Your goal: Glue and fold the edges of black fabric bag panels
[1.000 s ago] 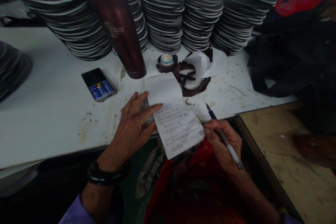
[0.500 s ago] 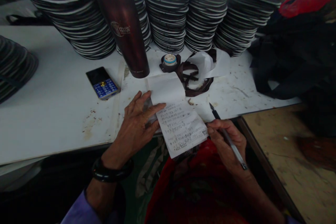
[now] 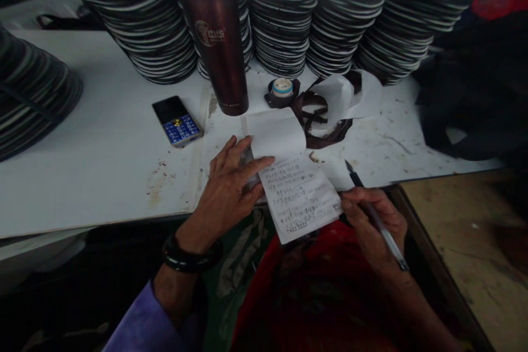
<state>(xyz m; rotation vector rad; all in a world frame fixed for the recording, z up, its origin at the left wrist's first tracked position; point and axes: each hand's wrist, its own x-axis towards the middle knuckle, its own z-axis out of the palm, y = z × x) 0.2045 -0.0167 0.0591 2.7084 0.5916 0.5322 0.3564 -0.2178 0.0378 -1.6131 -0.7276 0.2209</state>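
Note:
A small notepad [image 3: 299,198] with handwritten lines lies over the table's front edge, its top leaf folded back. My left hand [image 3: 231,187] rests flat on the notepad's left side, fingers spread, thumb and forefinger nearest the page. A black bangle [image 3: 192,253] circles that wrist. In my right hand [image 3: 373,220] is a pen [image 3: 377,220] with a clear barrel and black grip, its tip pointing up and away from the page. The thumb and fingertips of this hand meet the notepad's lower right corner; whether they pinch the paper is hard to tell.
Tall stacks of dark, pale-edged round pieces [image 3: 280,27] line the back, with another stack [image 3: 33,99] at left. A maroon flask [image 3: 218,38], a keypad phone [image 3: 177,121], a blue-ringed cap [image 3: 282,88] and dark strips with white paper [image 3: 344,99] sit on the white table [image 3: 103,148].
The whole scene has shifted slightly right in view as the camera turned. Both hands keep their places on the notepad, and the pen stays in the right hand.

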